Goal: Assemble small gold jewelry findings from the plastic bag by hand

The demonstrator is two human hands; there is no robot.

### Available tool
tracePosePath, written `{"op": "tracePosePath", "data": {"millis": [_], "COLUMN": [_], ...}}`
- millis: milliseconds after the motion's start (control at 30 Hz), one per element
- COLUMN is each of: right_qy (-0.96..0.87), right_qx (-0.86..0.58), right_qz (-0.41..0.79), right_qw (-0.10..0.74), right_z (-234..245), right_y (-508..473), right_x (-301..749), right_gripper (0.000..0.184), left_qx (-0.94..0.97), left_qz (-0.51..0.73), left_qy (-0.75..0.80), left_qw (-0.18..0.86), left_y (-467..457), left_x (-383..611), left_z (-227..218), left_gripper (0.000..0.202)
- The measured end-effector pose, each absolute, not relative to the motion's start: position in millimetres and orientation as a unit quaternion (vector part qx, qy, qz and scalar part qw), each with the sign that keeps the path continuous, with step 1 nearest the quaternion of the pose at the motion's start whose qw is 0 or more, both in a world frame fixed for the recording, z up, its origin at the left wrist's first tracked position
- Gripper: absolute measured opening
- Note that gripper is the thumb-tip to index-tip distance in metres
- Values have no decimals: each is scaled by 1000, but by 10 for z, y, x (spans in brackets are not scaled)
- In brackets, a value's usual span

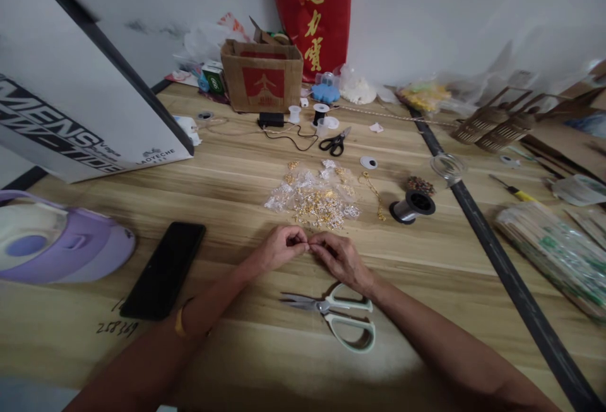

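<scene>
Table [426,260]: wood, most of frame
Metal bits [322,207]: gold/silver heap, ctr; lots left loose
Scissors [323,306]: lower ctr, unheld
R hand [341,257]: ctr, thumb + finger pinched, can't tell on what
L hand [284,247]: ditto, tips meeting R's
Gold chain [374,193]: rt of ctr, prob. 1 pc done

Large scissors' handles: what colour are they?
The handles are pale greenish white, seen best in the head view.

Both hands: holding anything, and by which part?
Can't tell: the left hand and right hand pinch close together; anything held is too small to make out.
</scene>
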State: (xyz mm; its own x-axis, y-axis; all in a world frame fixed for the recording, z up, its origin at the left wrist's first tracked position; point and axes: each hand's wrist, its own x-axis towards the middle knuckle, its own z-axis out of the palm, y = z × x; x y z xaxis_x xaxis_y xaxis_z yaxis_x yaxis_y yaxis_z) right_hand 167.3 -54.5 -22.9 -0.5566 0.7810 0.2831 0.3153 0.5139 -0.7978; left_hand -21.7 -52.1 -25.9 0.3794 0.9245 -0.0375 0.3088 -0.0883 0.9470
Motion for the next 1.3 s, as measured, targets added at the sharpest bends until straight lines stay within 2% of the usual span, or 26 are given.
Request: {"op": "tracePosePath", "data": {"millis": [367, 967, 1300], "right_qy": [-805, -789, -793], "right_qx": [-347, -362, -354], "right_qz": [368, 362, 360], "right_qw": [310, 340, 340], "right_z": [-263, -222, -237], "right_y": [-531, -539, -527], "right_x": [1678, 1674, 1678], "right_gripper": [16, 16, 15], "left_qx": [675, 648, 653], "left_qz": [311, 297, 293], "left_qy": [475, 443, 449], "left_qw": [471, 544, 535], "left_y": [-536, -509, -514], "left_x": [-213, -250, -226], "left_z": [-320, -250, -226], "left_gripper": [10, 14, 16]}}
